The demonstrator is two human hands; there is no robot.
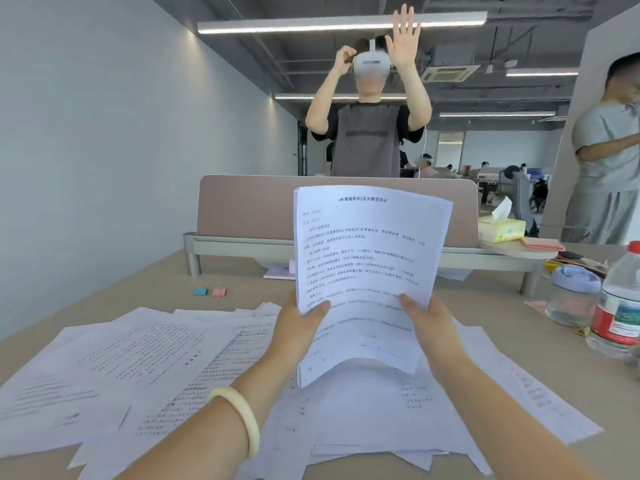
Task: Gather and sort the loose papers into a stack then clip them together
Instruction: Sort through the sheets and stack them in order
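Where the stack (370,258) is: held upright at frame centre, printed face toward the camera; whether its curled lower edge touches the sheets beneath cannot be told.
Left grip (298,327): curled round the stack's lower left edge, thumb on the front sheet; pale bangle (242,417) on the wrist.
Right grip (429,323): curled round the lower right edge, thumb in front.
Loose papers (138,358): overlapping across the lower half of the frame.
Surface (242,292): light wood tone; teal binder clip (201,291) and pink binder clip (219,291) side by side left of centre, apart from the papers; clear jar (571,296) and water bottle (620,306) at the right edge.
Divider (249,206): dusty-pink panel across the far edge; tissue box (502,228) past its right end.
Room: pale wall (104,133) at left, dark open ceiling with strip lights (311,26); a person in a white headset (367,140) stands behind the divider, hands raised; another person (606,150) stands at the right edge.
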